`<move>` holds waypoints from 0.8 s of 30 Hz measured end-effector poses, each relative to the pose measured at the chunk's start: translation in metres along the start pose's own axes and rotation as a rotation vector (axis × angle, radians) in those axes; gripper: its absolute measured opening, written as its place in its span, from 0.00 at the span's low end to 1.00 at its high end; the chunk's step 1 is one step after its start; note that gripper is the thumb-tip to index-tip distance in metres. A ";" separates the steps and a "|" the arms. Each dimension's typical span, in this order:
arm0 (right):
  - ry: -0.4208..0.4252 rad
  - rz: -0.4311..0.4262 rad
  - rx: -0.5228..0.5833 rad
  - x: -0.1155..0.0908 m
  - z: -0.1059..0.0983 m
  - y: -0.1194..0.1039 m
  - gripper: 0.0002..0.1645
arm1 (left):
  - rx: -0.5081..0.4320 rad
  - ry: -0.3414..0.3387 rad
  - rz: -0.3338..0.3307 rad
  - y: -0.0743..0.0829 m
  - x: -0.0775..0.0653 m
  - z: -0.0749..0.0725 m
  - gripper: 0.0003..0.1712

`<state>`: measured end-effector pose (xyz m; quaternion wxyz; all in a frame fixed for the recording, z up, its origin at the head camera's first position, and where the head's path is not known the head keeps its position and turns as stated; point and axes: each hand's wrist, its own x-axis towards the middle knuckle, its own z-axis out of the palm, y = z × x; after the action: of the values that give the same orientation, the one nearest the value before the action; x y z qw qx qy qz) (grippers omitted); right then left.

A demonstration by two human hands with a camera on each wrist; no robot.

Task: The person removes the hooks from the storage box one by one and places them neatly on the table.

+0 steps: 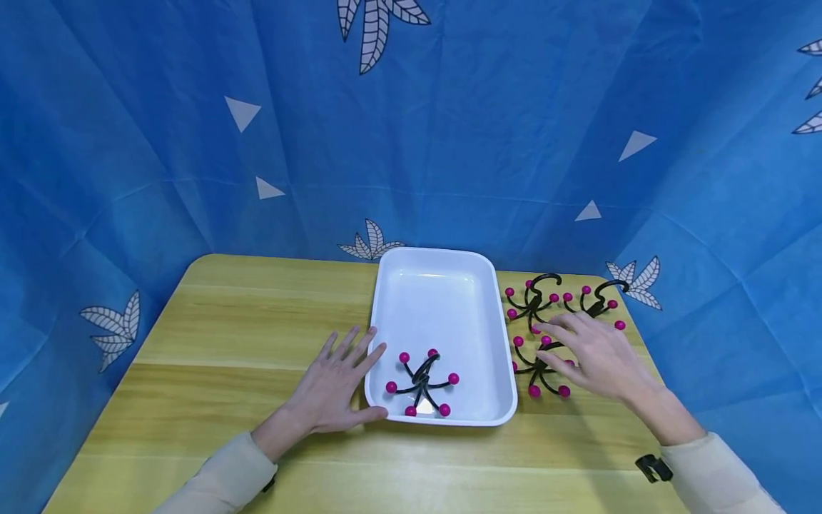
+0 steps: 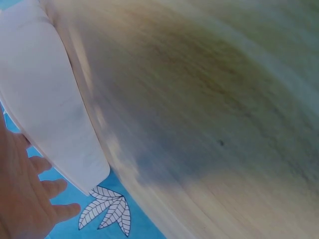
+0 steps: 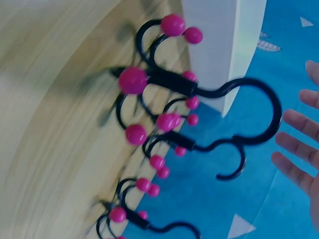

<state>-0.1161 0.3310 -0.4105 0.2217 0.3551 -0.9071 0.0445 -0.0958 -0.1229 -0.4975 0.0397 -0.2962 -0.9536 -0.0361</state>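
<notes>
My left hand (image 1: 330, 389) lies with fingers spread and straight at the left rim of a white tray (image 1: 439, 307). Inside the tray's near end is a black swivel hanger hook (image 1: 421, 382) with several arms tipped by pink balls. My right hand (image 1: 606, 357) hovers over three more such hooks on the table. One stands nearest the hand (image 3: 172, 82), another is behind it at the back left (image 1: 534, 305), and the third, at the back right (image 1: 596, 308), is partly covered by the hand. The right wrist view shows that hand's fingers extended beside the nearest curved hook end, apart from it.
The pale wooden table (image 1: 244, 321) has rounded corners and reaches a blue curtain (image 1: 449, 143) with leaf and triangle prints at the back and sides. The tray's raised wall separates the hook inside from the three outside. A black band piece (image 1: 653, 467) sits by the right sleeve.
</notes>
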 end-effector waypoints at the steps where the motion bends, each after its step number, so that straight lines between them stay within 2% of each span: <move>1: 0.013 -0.013 0.009 0.003 0.001 -0.003 0.30 | 0.000 -0.001 -0.001 0.000 0.000 0.000 0.62; 8: 0.039 -0.063 0.037 0.016 0.011 -0.023 0.39 | 0.005 -0.001 -0.004 0.000 0.000 0.001 0.62; 15: 0.036 -0.091 0.064 0.032 0.016 -0.042 0.33 | -0.003 -0.007 -0.007 0.000 0.000 -0.001 0.62; 24: 0.042 -0.149 0.094 0.043 0.029 -0.065 0.34 | 0.014 -0.004 -0.001 0.000 0.001 0.000 0.63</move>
<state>-0.1119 0.2490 -0.4225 0.2262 0.4308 -0.8702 0.0780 -0.0962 -0.1223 -0.4972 0.0400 -0.2954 -0.9541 -0.0289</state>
